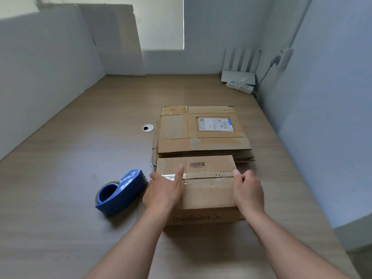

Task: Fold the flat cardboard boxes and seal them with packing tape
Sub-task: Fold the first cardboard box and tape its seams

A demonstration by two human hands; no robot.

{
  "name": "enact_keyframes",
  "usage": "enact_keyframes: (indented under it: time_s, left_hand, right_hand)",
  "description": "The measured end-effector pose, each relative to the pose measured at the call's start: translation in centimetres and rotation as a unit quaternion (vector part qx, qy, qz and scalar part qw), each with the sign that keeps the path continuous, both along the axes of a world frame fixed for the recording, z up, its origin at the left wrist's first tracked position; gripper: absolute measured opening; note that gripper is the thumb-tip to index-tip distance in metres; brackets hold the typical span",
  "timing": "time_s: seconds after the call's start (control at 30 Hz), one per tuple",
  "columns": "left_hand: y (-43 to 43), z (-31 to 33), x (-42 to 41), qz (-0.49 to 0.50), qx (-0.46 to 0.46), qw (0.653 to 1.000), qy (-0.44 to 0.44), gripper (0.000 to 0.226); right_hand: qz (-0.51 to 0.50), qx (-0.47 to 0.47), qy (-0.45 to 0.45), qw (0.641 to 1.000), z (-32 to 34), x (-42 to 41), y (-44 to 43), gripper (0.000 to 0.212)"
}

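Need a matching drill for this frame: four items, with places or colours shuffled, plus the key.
Items
1. tape dispenser
2. folded box
3. flat cardboard stack
4. white router

Places
A. far right corner of the table
B. under the left hand and right hand
C. blue, left of the folded box
D. behind the folded box, shipping label on top

Pairs: 1-C, 2-B, 3-D, 4-A

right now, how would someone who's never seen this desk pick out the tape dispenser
Start at the wooden table, then find the assembled box nearest the viewer, in front of the flat cardboard stack. Just left of it, beside the left hand, lies the tape dispenser: the only blue thing among brown cardboard.
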State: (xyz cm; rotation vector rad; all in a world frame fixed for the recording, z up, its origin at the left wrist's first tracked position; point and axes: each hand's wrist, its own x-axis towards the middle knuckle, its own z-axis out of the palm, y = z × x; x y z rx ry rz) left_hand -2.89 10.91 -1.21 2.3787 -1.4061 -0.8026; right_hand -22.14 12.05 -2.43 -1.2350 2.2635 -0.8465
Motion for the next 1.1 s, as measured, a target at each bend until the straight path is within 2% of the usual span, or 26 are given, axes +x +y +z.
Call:
enact_keyframes:
  time_s: [0.07,0.13,0.2,0.3,0.43,0.57,0.63,0.77,0.83,0.87,0.93,0.97,1.0,1.07,1.1]
  left_hand:
    - [-0.2,0.3,-0.8,0.010,0.029,0.999,-0.039,0.120]
    - [-0.1,0.4,-1.4,0.026,0.034,0.997,-0.064,0.127]
    - [0.0,0.3,-1.9,0.037,0.021,0.995,-0.086,0.120]
    - [0.0,0.1,-2.0,0.049,-0.003,0.995,-0.091,0.093]
    - [0.0,-0.5,-0.7,0.052,-0.042,0.995,-0.070,0.063]
    - [0.3,-1.2,0.7,0.066,-0.087,0.994,-0.016,0.050]
    - [0.4,-1.2,1.1,0.081,-0.097,0.992,0.018,0.051]
    - [2.4,-1.2,0.9,0.154,-0.129,0.962,0.186,0.043]
    - [4.5,-1.8,1.9,0.119,-0.113,0.944,0.286,0.032]
    - [5.9,-1.8,3.0,0.078,-0.086,0.928,0.354,0.042]
    - [8.3,-1.9,5.3,0.009,0.009,0.900,0.436,0.096]
    - [9.2,-1.8,6.0,-0.039,0.048,0.902,0.427,0.118]
    - [10.0,-1.6,6.3,-0.085,0.064,0.916,0.386,0.130]
    - [11.1,-1.9,6.2,-0.114,0.016,0.950,0.290,0.134]
    - [11.5,-1.8,5.8,-0.113,-0.011,0.956,0.271,0.132]
  right_hand:
    - [0.032,0.084,0.093,0.992,1.2,0.8,-0.3,0.071]
    - [0.039,0.151,0.142,0.978,2.3,1.8,-0.8,0.099]
    - [0.039,0.173,0.153,0.972,2.5,2.4,-1.3,0.106]
    - [0.032,0.145,0.148,0.978,1.8,2.0,-1.4,0.097]
    - [0.040,0.081,0.106,0.990,0.7,0.5,-1.3,0.069]
    - [0.051,0.019,0.038,0.998,-0.2,-0.5,-1.4,0.040]
    - [0.055,-0.001,0.018,0.998,-0.4,-1.0,-1.6,0.036]
    - [0.086,0.001,0.030,0.996,-0.7,-1.8,-1.8,0.038]
    - [0.116,0.015,0.042,0.992,-0.4,-2.6,-2.2,0.038]
    - [0.137,0.022,0.045,0.989,-0.1,-3.1,-2.5,0.038]
    - [0.186,0.040,0.043,0.981,0.6,-3.8,-3.2,0.040]
    - [0.209,0.050,0.043,0.976,0.8,-3.8,-3.4,0.040]
    - [0.227,0.057,0.044,0.971,1.0,-3.6,-3.7,0.041]
    - [0.243,0.063,0.050,0.967,1.2,-2.9,-3.8,0.041]
    - [0.244,0.064,0.061,0.966,1.3,-2.4,-3.8,0.040]
